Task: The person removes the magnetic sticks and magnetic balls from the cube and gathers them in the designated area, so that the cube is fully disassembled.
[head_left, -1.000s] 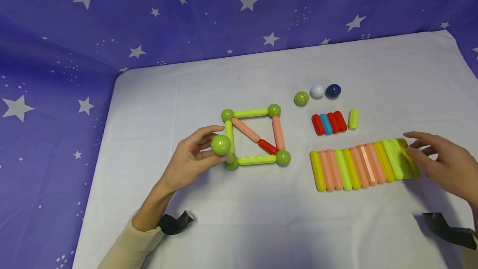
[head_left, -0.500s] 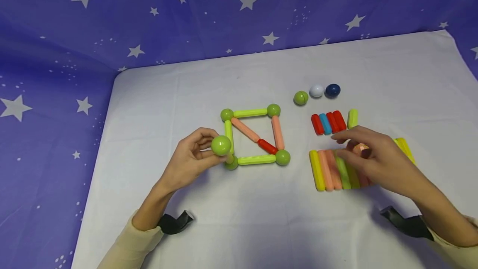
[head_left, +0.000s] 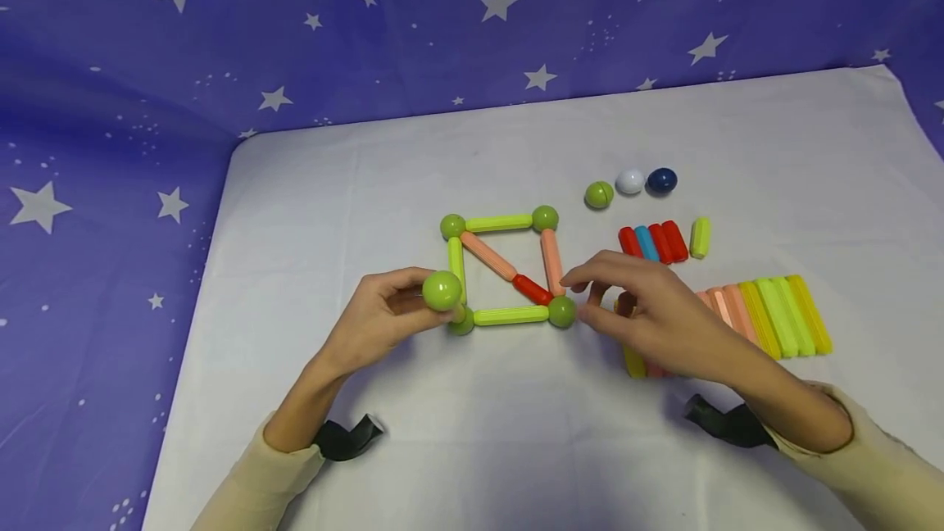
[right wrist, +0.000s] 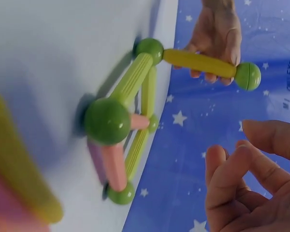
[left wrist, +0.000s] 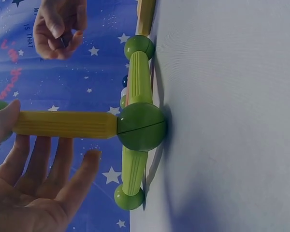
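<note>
A flat square (head_left: pixel 511 316) of lime and pink sticks, with green balls at its corners, lies mid-table. Inside it run a pink and a red stick as a diagonal. My left hand (head_left: pixel 379 314) pinches a yellow building stick (left wrist: pixel 67 124) standing upright on the near-left corner ball (left wrist: pixel 141 126). A green ball (head_left: pixel 442 291) caps that stick. My right hand (head_left: pixel 656 314) hovers beside the near-right corner ball (head_left: pixel 562 312), fingers loosely bent, thumb apart from them. Nothing shows between its fingers in the right wrist view.
Right of the square lies a row of long sticks (head_left: pixel 767 318), partly behind my right hand. Beyond it are short red and blue sticks (head_left: pixel 652 242) and a short lime stick (head_left: pixel 701 238). Green (head_left: pixel 599 195), white (head_left: pixel 630 181) and navy (head_left: pixel 662 181) balls sit farther back.
My right hand has swept left from the far end of the long-stick row to the square's near-right corner. My left hand stays in place, still holding the upright stick.
</note>
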`<state>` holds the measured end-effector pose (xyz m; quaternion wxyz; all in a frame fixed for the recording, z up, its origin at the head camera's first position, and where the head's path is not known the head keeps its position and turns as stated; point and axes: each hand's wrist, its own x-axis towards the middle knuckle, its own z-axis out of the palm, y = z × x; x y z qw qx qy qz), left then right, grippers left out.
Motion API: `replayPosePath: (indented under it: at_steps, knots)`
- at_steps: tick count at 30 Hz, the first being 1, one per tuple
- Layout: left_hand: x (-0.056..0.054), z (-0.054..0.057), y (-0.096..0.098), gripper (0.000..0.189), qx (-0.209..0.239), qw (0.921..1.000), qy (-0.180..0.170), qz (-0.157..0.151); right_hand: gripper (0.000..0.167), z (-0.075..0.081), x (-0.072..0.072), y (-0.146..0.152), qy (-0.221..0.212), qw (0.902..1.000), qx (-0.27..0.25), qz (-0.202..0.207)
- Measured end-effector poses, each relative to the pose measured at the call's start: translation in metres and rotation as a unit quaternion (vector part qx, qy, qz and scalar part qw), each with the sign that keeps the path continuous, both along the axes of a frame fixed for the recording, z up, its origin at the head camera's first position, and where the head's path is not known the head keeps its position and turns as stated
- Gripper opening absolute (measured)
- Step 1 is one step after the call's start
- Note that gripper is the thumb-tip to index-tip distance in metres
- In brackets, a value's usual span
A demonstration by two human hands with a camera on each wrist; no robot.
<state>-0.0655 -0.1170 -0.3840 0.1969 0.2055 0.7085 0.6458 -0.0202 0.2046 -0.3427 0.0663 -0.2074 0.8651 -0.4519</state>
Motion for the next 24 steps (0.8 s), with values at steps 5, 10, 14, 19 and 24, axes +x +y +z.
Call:
replayPosePath:
  at_steps: [5, 10, 14, 19, 24]
  knots:
    - [-0.001, 0.001, 0.002, 0.032, -0.019, 0.9997, -0.012, -0.002, 0.029, 0.004, -0.006, -0.017, -0.025, 0.9989, -0.038, 0.010]
    - [-0.003, 0.000, 0.003, 0.032, -0.023, 0.9996, -0.015, -0.002, 0.035, 0.010, -0.010, -0.039, -0.036, 0.9962, -0.076, 0.022]
    - [-0.004, 0.000, 0.002, 0.031, -0.022, 0.9997, -0.013, -0.003, 0.040, 0.014, -0.014, -0.058, -0.025, 0.9950, -0.089, 0.038]
    - [-0.004, -0.002, 0.002, 0.029, -0.017, 0.9998, -0.007, -0.006, 0.039, 0.016, -0.021, -0.078, 0.001, 0.9940, -0.098, 0.049]
    - [-0.003, -0.002, 0.003, 0.027, 0.000, 0.9998, -0.002, -0.017, 0.026, 0.017, -0.026, -0.094, 0.029, 0.9939, -0.090, 0.057]
